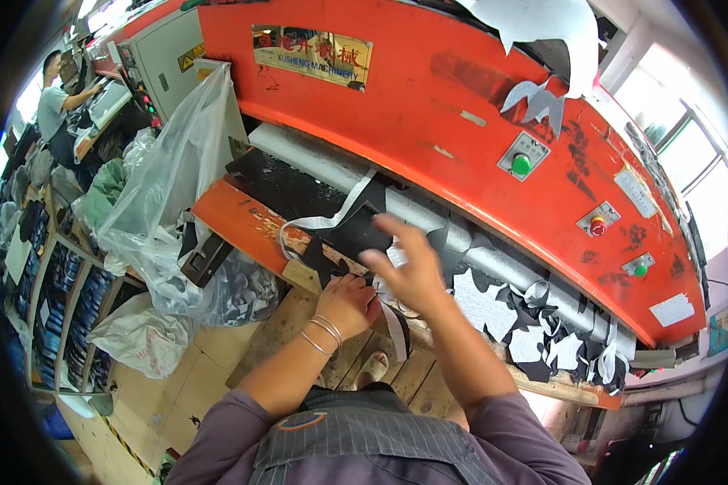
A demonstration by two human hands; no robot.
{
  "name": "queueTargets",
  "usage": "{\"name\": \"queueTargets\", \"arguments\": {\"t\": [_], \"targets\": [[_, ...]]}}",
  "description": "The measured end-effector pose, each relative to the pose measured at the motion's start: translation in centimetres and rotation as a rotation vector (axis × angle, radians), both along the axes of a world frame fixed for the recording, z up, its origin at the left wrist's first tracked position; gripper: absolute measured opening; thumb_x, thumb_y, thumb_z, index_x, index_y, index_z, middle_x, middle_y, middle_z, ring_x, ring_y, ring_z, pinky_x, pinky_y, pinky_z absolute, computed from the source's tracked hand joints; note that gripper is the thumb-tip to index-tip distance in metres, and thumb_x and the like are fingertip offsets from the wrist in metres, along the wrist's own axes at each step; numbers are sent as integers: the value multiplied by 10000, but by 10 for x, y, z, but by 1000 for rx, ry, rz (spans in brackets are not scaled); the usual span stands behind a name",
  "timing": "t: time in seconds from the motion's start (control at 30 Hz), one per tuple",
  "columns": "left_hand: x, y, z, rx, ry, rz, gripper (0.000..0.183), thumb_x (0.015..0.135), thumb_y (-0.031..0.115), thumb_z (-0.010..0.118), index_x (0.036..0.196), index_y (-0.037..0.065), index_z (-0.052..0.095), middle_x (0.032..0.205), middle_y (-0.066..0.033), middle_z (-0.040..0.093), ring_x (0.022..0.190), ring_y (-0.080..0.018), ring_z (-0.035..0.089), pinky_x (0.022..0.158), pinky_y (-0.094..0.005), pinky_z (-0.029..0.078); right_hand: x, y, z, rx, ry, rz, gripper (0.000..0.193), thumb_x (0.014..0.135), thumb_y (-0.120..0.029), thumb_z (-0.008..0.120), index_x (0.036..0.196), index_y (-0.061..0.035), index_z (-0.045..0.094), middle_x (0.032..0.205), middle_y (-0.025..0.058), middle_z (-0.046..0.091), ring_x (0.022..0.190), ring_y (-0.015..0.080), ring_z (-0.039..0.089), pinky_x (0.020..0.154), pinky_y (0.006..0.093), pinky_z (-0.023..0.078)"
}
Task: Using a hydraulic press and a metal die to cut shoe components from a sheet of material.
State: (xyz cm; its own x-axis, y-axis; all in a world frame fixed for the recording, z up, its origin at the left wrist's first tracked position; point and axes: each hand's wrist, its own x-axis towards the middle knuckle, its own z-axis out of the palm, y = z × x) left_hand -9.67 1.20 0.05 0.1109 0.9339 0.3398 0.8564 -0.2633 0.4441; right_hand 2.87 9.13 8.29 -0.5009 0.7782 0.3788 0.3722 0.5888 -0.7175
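My left hand [349, 302], with bangles on its wrist, is at the front edge of the machine bed. Its fingers are bent together against a jagged black sheet scrap [322, 259]; whatever lies under them is hidden. To its right, my right hand [412, 273] is raised over the bed, thumb and fingers apart and nothing in its grasp. Just beyond its fingertips is a dark flat piece [362, 230]. A pale curved strip [332, 220] runs along that piece's left side. Below my hands a black-and-white strip [395, 330] hangs off the edge.
A big orange-red machine [412, 89] spans the far side, with a green button [521, 164] and a red button [597, 227]. White and black offcuts [534, 343] pile up at right. Plastic bags [166, 194] and a rack [61, 283] stand left; a person [54, 109] works beyond.
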Motion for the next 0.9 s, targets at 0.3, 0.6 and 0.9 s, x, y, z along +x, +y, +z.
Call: {"name": "queueTargets", "arguments": {"t": [0.3,0.6,0.9], "targets": [[-31,51,26,-709,137,-287,217,816,274,613,747,89,701,826,-128,662,878,-307,617,799,-438,478,-2,122,-32,-165,-536,-385,862,787,-684,563,1354,-48,433,1387,355,337,1288,499,324,1031,496,356],[-48,169,-34,-64,165,-119,499,833,212,627,1259,-25,520,1351,-219,479,1250,-373,458,1048,-408,364,-60,207,-61,-391,-662,-647,851,694,-619,654,1281,-24,493,1379,269,334,1251,395,349,915,503,421],[-52,195,-17,-214,-515,-363,935,758,156,755,1472,-4,172,1458,-233,335,1335,-325,382,1086,-362,314,15,126,-74,-577,33,-226,618,756,-460,660,1138,25,616,1206,240,457,1166,350,436,1005,399,357]]}}
